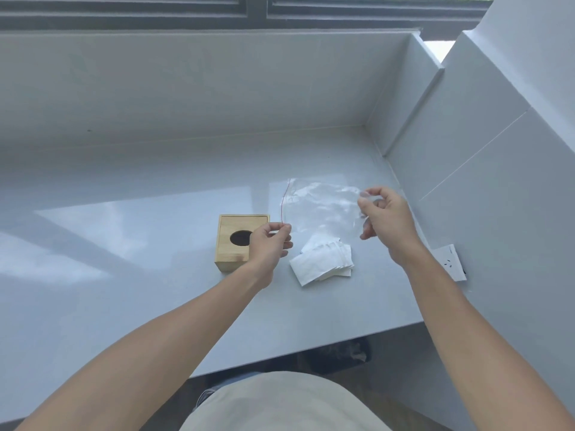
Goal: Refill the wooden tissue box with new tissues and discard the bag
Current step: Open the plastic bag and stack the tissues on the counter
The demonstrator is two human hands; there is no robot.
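Note:
A square wooden tissue box with a dark round hole in its lid stands on the grey counter. Right of it lies a loose stack of white tissues. Above the tissues I hold a clear plastic bag with a red strip along its left edge, stretched between both hands. My left hand pinches the bag's lower left corner, just in front of the box. My right hand pinches the bag's right edge. The bag looks empty.
Pale walls close in the counter at the back and on the right. A white wall socket sits low on the right wall. The counter's front edge runs just before my body, with dark floor below it.

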